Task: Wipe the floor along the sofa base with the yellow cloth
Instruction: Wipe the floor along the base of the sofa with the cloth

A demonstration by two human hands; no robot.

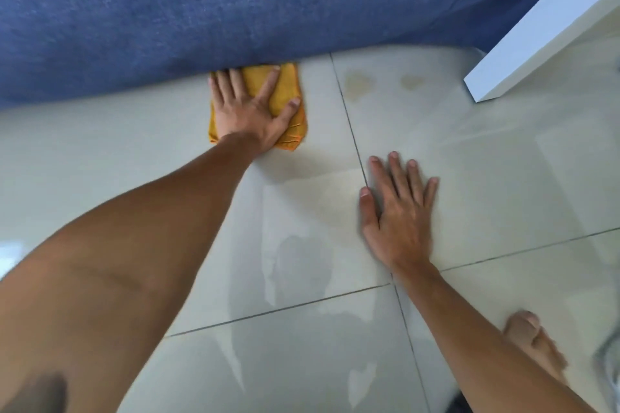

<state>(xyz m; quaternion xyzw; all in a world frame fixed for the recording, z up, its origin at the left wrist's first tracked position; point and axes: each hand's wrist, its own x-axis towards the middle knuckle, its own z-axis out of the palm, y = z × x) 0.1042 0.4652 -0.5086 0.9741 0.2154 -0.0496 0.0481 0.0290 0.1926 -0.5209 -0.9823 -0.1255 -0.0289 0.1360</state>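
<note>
A folded yellow cloth (285, 90) lies flat on the pale tiled floor (486, 178), right against the bottom edge of the blue fabric sofa (235, 10). My left hand (250, 107) presses down on the cloth with fingers spread, the fingertips touching the sofa base. The cloth's far edge is tucked slightly under the sofa. My right hand (399, 211) rests flat on a bare tile to the right, fingers apart, holding nothing.
A white panel or furniture edge (536, 33) slants in at the upper right, close to the sofa's end. Faint brownish marks (359, 82) show on the tile right of the cloth. A bare foot (530, 342) is at the lower right.
</note>
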